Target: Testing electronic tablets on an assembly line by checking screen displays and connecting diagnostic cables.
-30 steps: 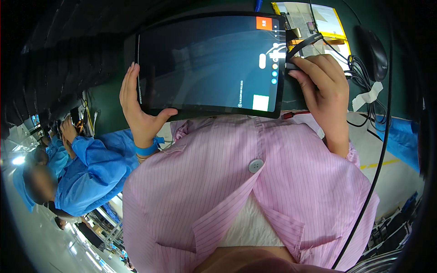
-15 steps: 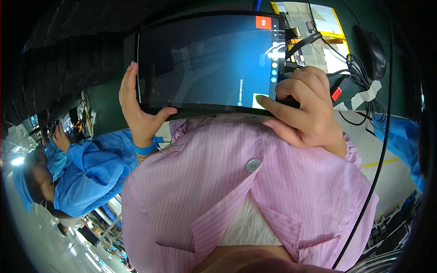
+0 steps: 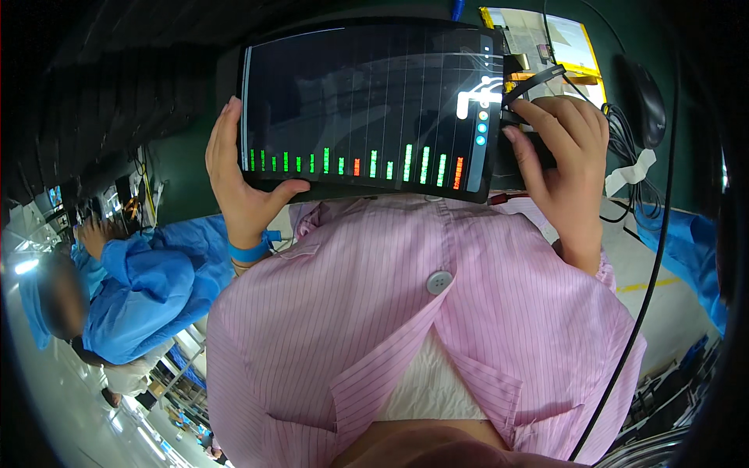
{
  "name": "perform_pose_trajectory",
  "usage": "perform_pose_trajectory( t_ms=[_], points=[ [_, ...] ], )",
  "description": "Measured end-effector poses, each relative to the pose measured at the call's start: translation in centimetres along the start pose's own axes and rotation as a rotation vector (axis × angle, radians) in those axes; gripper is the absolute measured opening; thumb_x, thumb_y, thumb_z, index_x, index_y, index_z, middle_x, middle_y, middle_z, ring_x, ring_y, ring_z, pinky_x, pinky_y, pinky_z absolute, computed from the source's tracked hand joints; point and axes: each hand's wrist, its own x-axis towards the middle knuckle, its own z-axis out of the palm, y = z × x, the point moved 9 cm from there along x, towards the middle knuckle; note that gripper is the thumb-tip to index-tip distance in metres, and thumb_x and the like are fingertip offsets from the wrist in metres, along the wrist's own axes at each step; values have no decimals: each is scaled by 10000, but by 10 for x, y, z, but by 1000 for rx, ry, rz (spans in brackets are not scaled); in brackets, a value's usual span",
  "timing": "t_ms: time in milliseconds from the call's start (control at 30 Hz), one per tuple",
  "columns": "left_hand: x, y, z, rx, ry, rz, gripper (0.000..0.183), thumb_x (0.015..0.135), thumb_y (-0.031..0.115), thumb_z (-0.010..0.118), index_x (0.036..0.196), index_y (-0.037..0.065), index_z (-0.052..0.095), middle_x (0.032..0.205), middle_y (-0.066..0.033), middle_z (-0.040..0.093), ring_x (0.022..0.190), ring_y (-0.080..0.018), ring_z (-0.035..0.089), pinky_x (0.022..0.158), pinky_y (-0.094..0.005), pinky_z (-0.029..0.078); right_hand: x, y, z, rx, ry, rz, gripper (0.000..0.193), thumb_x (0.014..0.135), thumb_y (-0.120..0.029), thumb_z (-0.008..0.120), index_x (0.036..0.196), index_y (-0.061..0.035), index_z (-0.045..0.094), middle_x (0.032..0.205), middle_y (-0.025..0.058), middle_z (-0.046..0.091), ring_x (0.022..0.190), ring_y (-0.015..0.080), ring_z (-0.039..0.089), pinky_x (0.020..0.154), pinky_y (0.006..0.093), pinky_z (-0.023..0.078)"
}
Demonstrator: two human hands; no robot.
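Note:
A black tablet screen [image 3: 351, 101] lies in front of me, lit, with a row of green and red marks along its near side. My left hand [image 3: 236, 183] grips its near left corner, fingers along the left edge and thumb on the near edge. At the right edge my right hand [image 3: 558, 144] has thumb and index finger closing on a small dark part, too hidden to name. Just beyond those fingertips a black strip [image 3: 534, 84] angles out from the screen's edge toward an open board assembly with yellow tape [image 3: 591, 48].
A black mouse [image 3: 646, 105] and coiled black cables [image 3: 622, 129] sit at the right, with crumpled white tape [image 3: 630, 171] close by. Dark stacked racks [image 3: 117, 101] stand at the left. A co-worker in blue [image 3: 148, 273] sits left of me. A black cable [image 3: 636, 335] hangs at the right.
My right hand has left the green button on the screen and moved to the right edge. The display went from blue to black with coloured marks. The tablet screen shifted slightly right.

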Motion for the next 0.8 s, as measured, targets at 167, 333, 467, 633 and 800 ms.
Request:
perform_pose_trajectory(
  t_ms=[167,333,467,633,800],
  points=[
    [2,-4,-7,-114,32,-77,1136,487,581,848,1358,-23,439,1369,-203,492,1254,-379,471,1027,-441,357,7,0,0,2,-26,-2,208,748,-144,728,938,-73,683,841,40,605,850,236,567,806,373,383],
    [4,5,-2,65,10,-13,1118,433,514,884,1340,2,479,1377,-208,490,1316,-387,410,1049,-461,317,5,3,-1,-62,-82,-2,176,768,-136,715,928,-82,665,852,42,610,850,235,573,833,359,374],
    [5,5,-4,80,8,-26,1116,427,517,885,1341,16,486,1383,-201,489,1317,-388,413,1049,-460,318,1,4,1,-150,-99,-43,187,792,-133,693,964,-90,636,929,32,636,897,216,590,901,367,359],
    [12,4,0,56,-8,10,1085,445,512,881,1330,17,497,1378,-207,493,1321,-393,412,1045,-460,332,-6,22,-14,-164,-155,7,155,800,-86,668,949,-99,627,918,27,649,911,216,620,937,407,350],
    [-3,0,-16,63,16,-25,1071,505,586,828,1334,2,482,1401,-194,476,1335,-395,388,1073,-461,316,1,-6,-26,278,-314,-102,151,799,-228,688,844,-85,665,911,48,668,935,240,632,959,435,359]
  ],
)
